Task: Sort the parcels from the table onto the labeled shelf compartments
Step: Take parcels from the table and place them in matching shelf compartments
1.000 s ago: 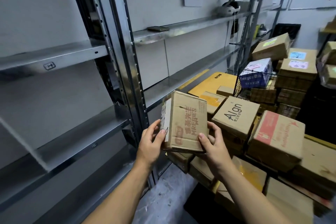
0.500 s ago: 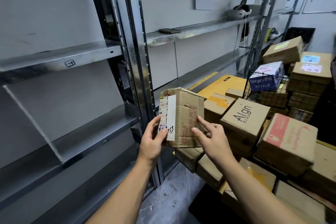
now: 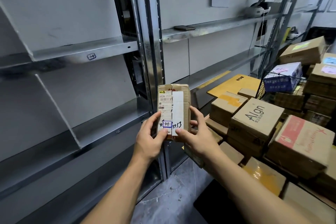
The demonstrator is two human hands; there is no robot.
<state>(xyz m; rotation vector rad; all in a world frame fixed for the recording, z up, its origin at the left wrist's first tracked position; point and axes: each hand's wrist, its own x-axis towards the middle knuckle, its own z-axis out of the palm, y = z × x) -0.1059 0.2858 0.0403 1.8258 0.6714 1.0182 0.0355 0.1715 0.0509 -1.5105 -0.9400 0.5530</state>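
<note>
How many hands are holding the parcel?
2. The left hand grips the parcel at its lower left; the right hand grips its lower right. Neither is hidden.

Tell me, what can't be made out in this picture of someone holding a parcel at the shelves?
All in the head view:
Parcel: the label's fine print is too small to read; its lower edge is covered by the left hand and right hand.
Shelf tag: the marking is too small to read.
Flat dark object on the upper shelf: too small to identify.
Box pile: cut off by the right and bottom edges.
</note>
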